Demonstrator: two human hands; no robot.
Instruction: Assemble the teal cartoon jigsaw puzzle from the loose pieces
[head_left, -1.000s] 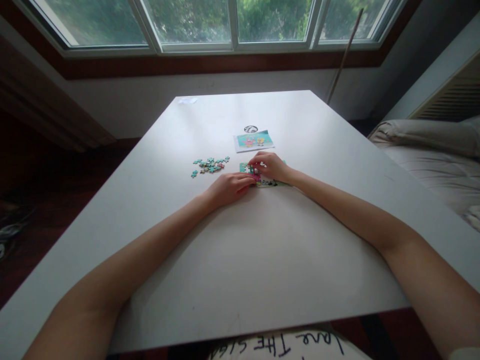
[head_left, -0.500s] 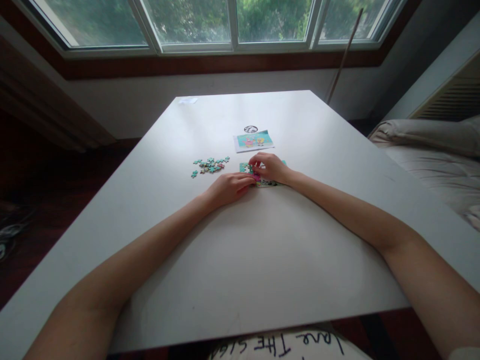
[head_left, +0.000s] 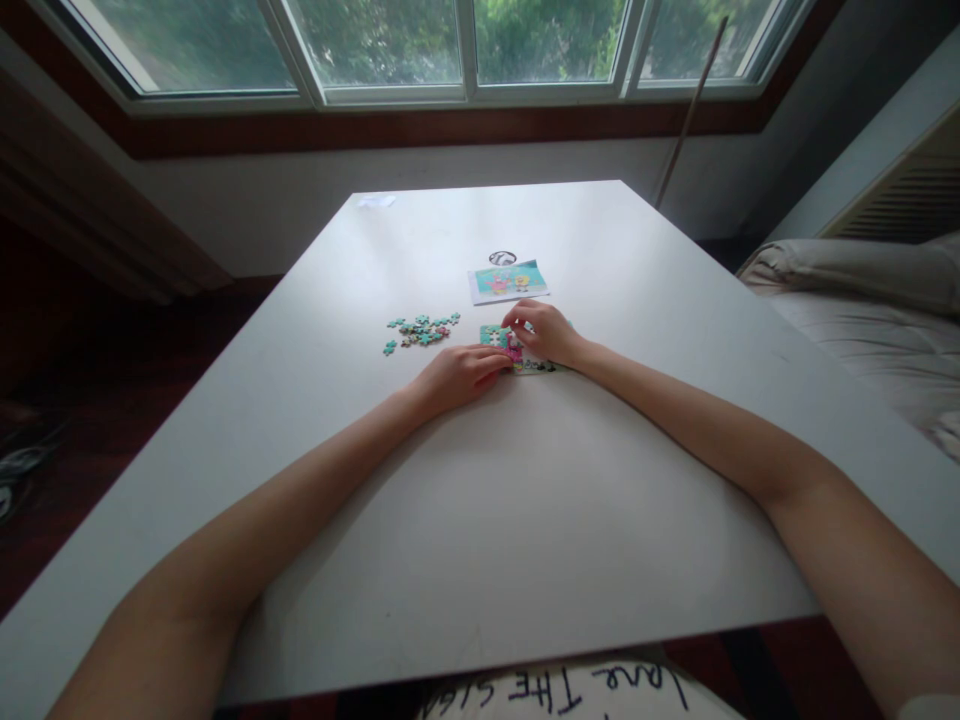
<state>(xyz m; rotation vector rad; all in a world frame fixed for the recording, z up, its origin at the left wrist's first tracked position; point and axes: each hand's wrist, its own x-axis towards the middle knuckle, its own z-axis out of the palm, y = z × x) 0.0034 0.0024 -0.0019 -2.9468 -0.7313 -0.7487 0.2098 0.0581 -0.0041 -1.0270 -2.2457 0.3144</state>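
Note:
A partly joined jigsaw puzzle point(head_left: 491, 334) in green and pink lies flat on the white table, with gaps between its pieces. My left hand point(head_left: 466, 374) rests at its near left edge, fingers stretched out flat and touching the pink part. Above the puzzle's middle is my right hand point(head_left: 546, 330), thumb and fingertips bent together in a pinch. Whatever they hold is too small to make out. That hand hides much of the puzzle's right side. To the left sits a heap of loose puzzle pieces point(head_left: 424, 331), mostly green.
Behind the puzzle lies a picture card point(head_left: 508, 283) with cartoon figures, and beyond it a small dark-rimmed oval item point(head_left: 502, 258). A pale slip point(head_left: 376, 202) is at the table's far left corner. The white table point(head_left: 480, 520) ends before a window wall; a cushioned seat point(head_left: 847, 310) stands right.
My right hand has lifted slightly from the puzzle, and more of the pink part shows beneath its fingertips. My left hand stays in place.

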